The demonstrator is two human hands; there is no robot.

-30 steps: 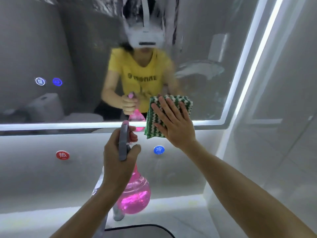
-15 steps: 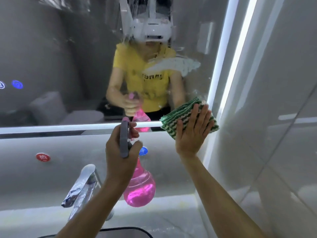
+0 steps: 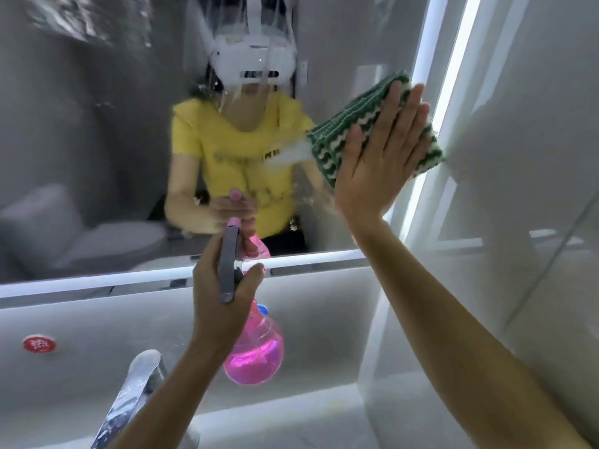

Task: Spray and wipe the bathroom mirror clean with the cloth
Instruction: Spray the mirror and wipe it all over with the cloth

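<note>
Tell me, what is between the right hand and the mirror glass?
The folded green-and-white cloth, pressed flat by the right hand against the mirror, in the head view.

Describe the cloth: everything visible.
The cloth is green with cream wavy stripes, looks like soft knitted or microfibre fabric, and is folded into a thick pad. It lies tilted and flat against the mirror near its lit right edge. The right hand presses it there with straight fingers, covering its middle. A pale streak trails left of it.

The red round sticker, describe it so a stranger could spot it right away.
Start at the lit bottom edge of the mirror and drop to the pale wall panel beneath. The red round sticker sits far left, above the chrome faucet; it is the only red mark there.
</note>
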